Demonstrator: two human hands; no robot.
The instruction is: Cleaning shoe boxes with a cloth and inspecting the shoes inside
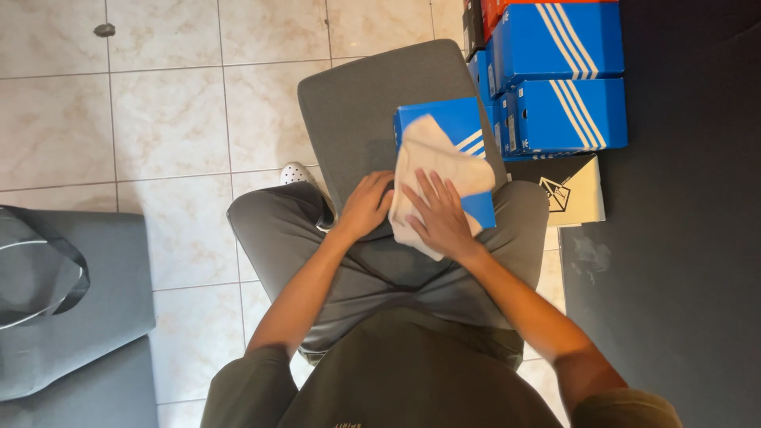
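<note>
Head view, only cam I've got. I see a blue shoe box (456, 131) w/ white stripes lying on the person's lap and partly on a grey cushioned stool (372, 103) in front of the knees. Its long axis runs from the lap away toward the top of frame, tilted a bit left; far end points toward the stool's back edge. Lid is on, so contents can't be told.

A pale cloth (432, 170) is draped over the box's near half, hanging over the near-left edge.

Right hand (440, 214) lies flat on the cloth, fingers spread, palm pressing down, not pinching anything. Left hand (366, 204) sits just beside the cloth's left edge at the box's near corner, fingers curled loosely; whether it grips cloth or box I can't tell.

Right of the stool: a stack of blue shoe boxes (567, 79), same striped kind, all closed, contents hidden. A cream box (567, 194) w/ a black line emblem sits on the floor below the stack, touching it. Tile floor (158, 119) left; grey sofa (71, 317) at lower left. White shoe toe (296, 172) shows by the left knee.
</note>
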